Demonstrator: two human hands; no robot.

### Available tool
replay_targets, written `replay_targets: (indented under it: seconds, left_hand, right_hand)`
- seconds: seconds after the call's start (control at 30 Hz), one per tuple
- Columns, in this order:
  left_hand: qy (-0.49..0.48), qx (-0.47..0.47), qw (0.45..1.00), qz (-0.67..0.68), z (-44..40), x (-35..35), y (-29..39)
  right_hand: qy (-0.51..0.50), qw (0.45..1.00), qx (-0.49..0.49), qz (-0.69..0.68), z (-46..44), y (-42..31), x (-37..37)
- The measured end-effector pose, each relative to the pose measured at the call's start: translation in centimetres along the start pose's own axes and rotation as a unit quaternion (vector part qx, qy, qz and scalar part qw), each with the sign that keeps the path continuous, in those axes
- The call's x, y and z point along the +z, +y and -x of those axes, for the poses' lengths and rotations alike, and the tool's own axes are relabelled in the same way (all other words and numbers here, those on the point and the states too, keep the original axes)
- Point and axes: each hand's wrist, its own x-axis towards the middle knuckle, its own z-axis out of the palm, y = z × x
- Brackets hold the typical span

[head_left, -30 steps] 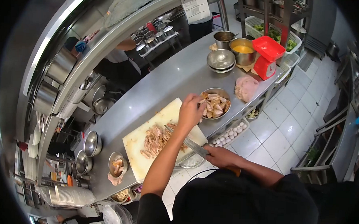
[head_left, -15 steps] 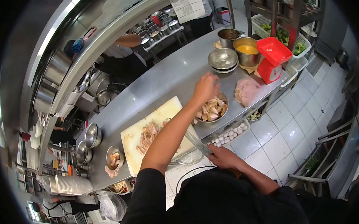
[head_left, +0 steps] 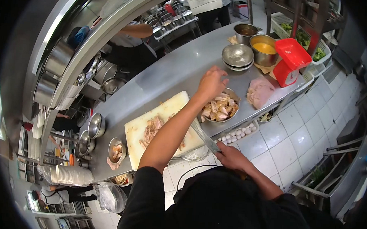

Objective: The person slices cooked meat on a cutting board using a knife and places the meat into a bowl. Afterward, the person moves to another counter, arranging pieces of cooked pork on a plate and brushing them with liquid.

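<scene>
My left hand (head_left: pixel 212 84) is raised over the counter between the meat bowl and the stacked bowls, fingers apart, holding nothing. In my right hand (head_left: pixel 232 156) is a large knife (head_left: pixel 206 137), its blade angled up and left over the edge of the white cutting board (head_left: pixel 140 127). Chopped meat (head_left: pixel 152 130) lies on the board, partly hidden by my left forearm. The metal bowl of meat pieces (head_left: pixel 221 108) stands right of the board. Stacked metal bowls (head_left: pixel 237 56) are just beyond my left hand.
Flat pink meat (head_left: pixel 260 92) lies near a red scale (head_left: pixel 290 62). Pots, one with yellow liquid (head_left: pixel 264 48), stand behind. A small bowl (head_left: pixel 117 149) is left of the board. White round items (head_left: pixel 238 133) sit below the counter edge. People stand beyond the counter.
My left hand has moved from the meat bowl's rim up and away toward the stacked bowls, its fingers now spread. The knife stays in my right hand. The camera view has shifted slightly.
</scene>
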Motion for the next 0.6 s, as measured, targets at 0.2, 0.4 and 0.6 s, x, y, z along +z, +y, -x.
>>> replay_targets:
  seconds: [0.2, 0.4, 0.6]
  left_hand:
    - [0.055, -0.056, 0.991, 0.11, 4.3, -3.8, 0.3]
    - [0.249, -0.148, 0.938, 0.188, 14.3, -9.1, -2.0]
    - [0.414, -0.313, 0.841, 0.154, 29.2, -12.8, -5.3]
  right_hand:
    - [0.017, 1.0, -0.003, 0.001, -0.7, 0.0, 0.5]
    - [0.046, 0.998, -0.014, 0.031, -1.9, -1.9, 0.6]
    - [0.107, 0.989, -0.069, 0.071, -5.0, -3.0, 2.8]
